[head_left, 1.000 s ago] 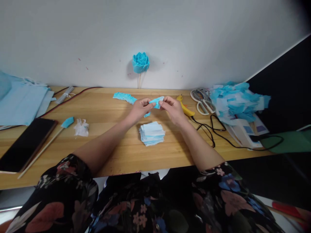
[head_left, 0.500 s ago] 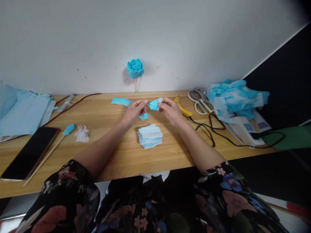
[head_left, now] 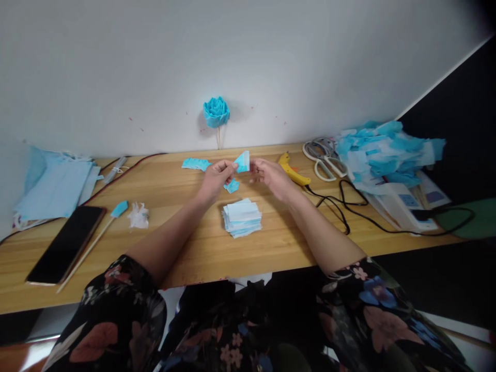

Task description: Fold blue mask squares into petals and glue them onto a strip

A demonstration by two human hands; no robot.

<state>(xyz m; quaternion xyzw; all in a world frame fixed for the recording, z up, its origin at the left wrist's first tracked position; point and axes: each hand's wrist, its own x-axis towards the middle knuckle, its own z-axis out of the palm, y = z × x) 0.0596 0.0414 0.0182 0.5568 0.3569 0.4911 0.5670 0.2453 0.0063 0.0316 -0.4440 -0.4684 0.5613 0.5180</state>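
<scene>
A folded blue piece of mask fabric (head_left: 243, 162) with a pale right edge is pinched in my left hand (head_left: 217, 179). My right hand (head_left: 272, 176) is just right of it, fingers parted and curved, seemingly apart from the fabric. Below my left fingers a small blue folded piece (head_left: 232, 186) lies on the table. A row of blue folded pieces (head_left: 196, 164) is partly hidden behind that hand. Nearer me sits a stack of pale blue and white rectangles (head_left: 242, 217).
A blue fabric rose (head_left: 216, 112) on a stick stands against the wall. On the right are a yellow glue gun (head_left: 293, 170), scissors (head_left: 324, 160) and a heap of blue scraps (head_left: 387, 155). Masks (head_left: 58, 181), a phone (head_left: 66, 245) and a blue-tipped stick (head_left: 87, 253) lie left.
The folded piece has passed from my right fingers to my left, its point now facing left-up. My right fingers have loosened. The whole view has shifted slightly.
</scene>
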